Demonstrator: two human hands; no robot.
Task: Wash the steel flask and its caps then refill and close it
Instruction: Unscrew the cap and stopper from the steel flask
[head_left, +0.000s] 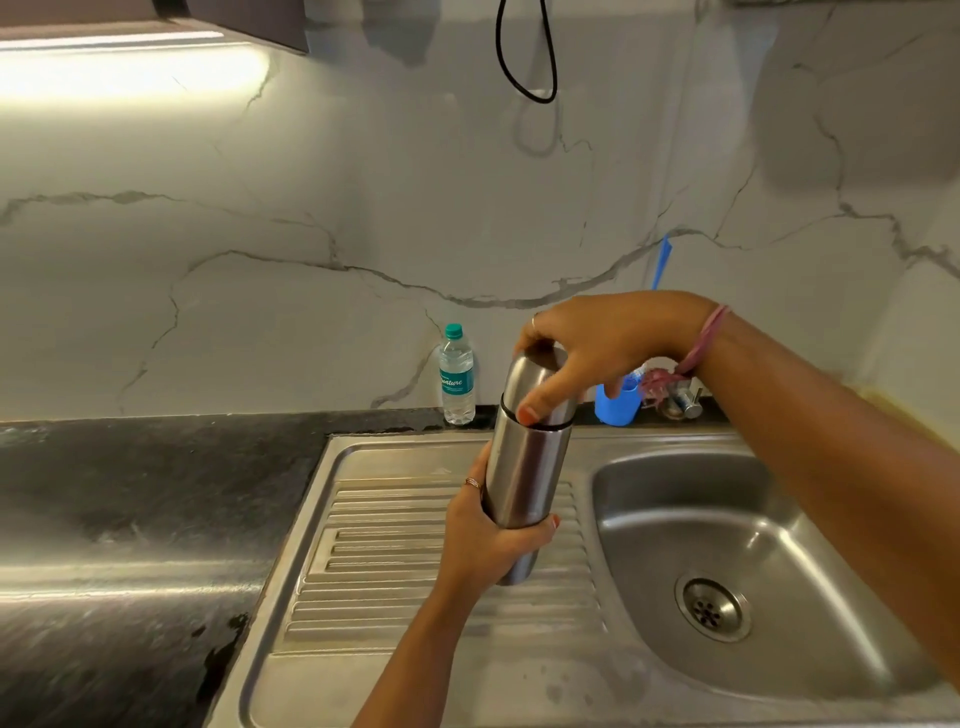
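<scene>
Steel flask (524, 467) is upright, slightly tilted, held in the air over the ribbed drainboard (415, 571) of the steel sink unit. My left hand (493, 545) is wrapped around its lower body, thumb on the near side, fingers round the back, ring visible. My right hand (587, 348) sits on top, fingers clasped over the steel outer cap (537, 387), thumb pressed down its front near the dark seam where cap meets body. Cap looks seated on the flask; can't tell if it's threaded tight.

Surface: drainboard below the left hand is dull, with streaks and water marks. Sink basin (779, 597) is right of the left hand and below the right forearm, round drain strainer (712, 609) at its floor. Left of the left hand the table (130, 519) is dark polished stone, glossy with a light band reflected across it.

Room: white marble-look backsplash (311, 208) with grey veins behind both hands. Plastic water bottle (457, 375) with green cap stands on the table against the backsplash, just left of the right hand. Blue cup (618, 405) behind the right hand, partly hidden by it. Chrome tap base (683, 400) beside the cup, under my right wrist. Pink thread band (701, 338) on that wrist. Black cable loop (527, 57) hangs above the right hand. Strip light (114, 41) glows under a cabinet at upper left.
</scene>
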